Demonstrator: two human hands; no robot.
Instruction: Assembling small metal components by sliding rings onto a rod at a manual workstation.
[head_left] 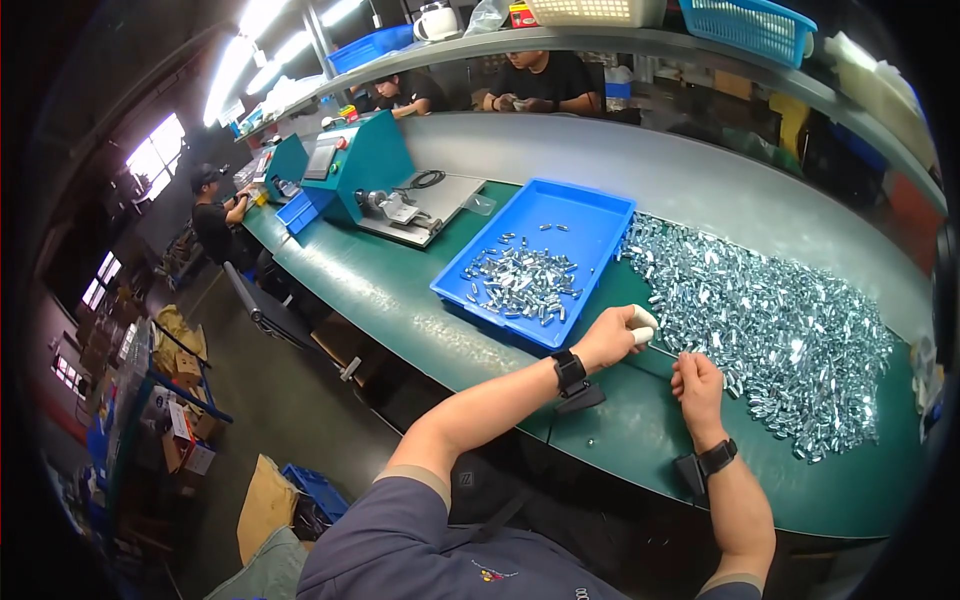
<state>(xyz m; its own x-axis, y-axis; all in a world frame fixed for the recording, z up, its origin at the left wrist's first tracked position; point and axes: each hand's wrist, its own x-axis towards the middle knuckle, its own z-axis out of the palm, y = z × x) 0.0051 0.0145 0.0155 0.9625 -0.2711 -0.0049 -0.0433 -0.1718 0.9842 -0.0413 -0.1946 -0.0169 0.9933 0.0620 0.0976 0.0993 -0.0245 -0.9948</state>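
Note:
My left hand (612,339) is closed over the green tabletop, between the blue tray and the metal heap. White finger covers sit on its fingertips, which are pressed together; what they hold, if anything, cannot be made out. Just to its right, my right hand (698,388) is curled with thumb against fingers, at the near edge of a wide heap of small shiny metal cylindrical parts (790,340). Its grip is hidden too. The blue tray (607,222) contains a smaller pile of similar metal parts (525,280). Both wrists wear black bands.
A teal machine (370,150) with a metal base stands left of the tray, a blue bin (297,212) beside it. A grey shelf (620,42) with baskets crosses above the bench. Co-workers sit beyond it; another person (212,215) is far left. A chair (270,315) stands by the bench.

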